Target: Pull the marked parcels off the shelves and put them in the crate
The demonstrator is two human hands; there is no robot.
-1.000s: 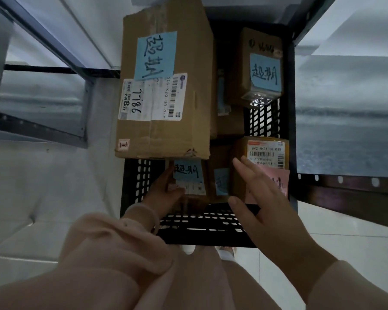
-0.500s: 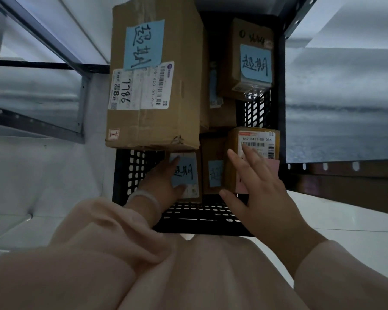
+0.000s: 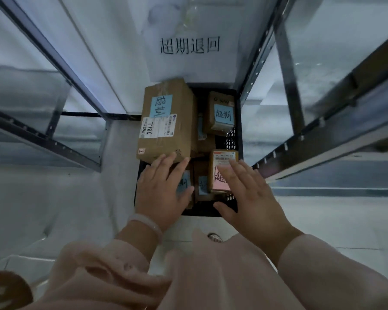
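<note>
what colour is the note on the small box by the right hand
pink note, clearest in the head view

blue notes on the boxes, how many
4: on the big box, the back right box, the front left box, the front middle box; others may be hidden.

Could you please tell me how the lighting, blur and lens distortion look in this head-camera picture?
Head view: dim, bluish light leaves the inside of the crate nearly black. Head view: the wide lens splays the shelf uprights outward toward the corners. Head view: the left hand and right hand look soft, fine print on the pink-note box is unreadable, yet handwriting on the large box is legible.
</note>
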